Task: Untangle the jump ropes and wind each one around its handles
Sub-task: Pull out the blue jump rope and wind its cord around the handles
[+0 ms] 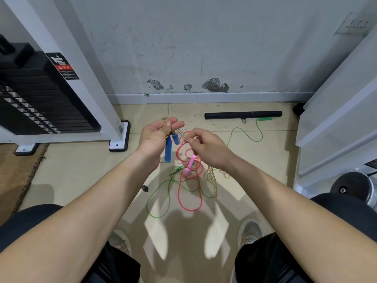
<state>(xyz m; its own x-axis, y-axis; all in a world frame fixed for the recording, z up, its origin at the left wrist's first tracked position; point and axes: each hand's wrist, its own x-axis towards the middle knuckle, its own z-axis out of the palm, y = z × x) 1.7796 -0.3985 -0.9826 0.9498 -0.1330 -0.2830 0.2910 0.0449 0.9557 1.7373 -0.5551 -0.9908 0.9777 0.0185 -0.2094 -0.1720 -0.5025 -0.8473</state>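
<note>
At frame centre I see the left hand (156,135) curled round one end of a clear gold-tinted plastic handle (180,132). The right hand (206,148) pinches the other end. Just below, a thin red rope (179,190), thin green rope (147,202) and pale yellow rope (211,176) lie tangled on the tiled floor (81,170).
</note>
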